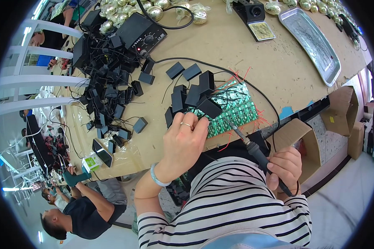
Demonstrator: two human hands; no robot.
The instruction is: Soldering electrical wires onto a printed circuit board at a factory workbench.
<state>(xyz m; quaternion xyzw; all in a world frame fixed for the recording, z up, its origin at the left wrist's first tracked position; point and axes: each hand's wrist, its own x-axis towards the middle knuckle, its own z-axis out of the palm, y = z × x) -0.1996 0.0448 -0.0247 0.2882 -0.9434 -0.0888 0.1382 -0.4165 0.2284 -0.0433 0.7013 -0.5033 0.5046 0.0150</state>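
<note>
Left hand (183, 139): palm down, fingers spread flat, pressing near edge of green circuit board panel (230, 108); small black boxes (195, 96) sit on board at 12 o'clock from fingertips. Right hand (283, 167): grip wrapped tight around black soldering iron (253, 150) handle; tip points toward 10 o'clock, reaching board's near edge, just right of left hand. Board lies on brown surface (274, 62). Soldering station (142, 32) at 11 o'clock, metal tray (316, 43) at 1 o'clock, both well apart.

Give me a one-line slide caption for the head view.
Left hand steadies green circuit board; right hand grips soldering iron.
</note>
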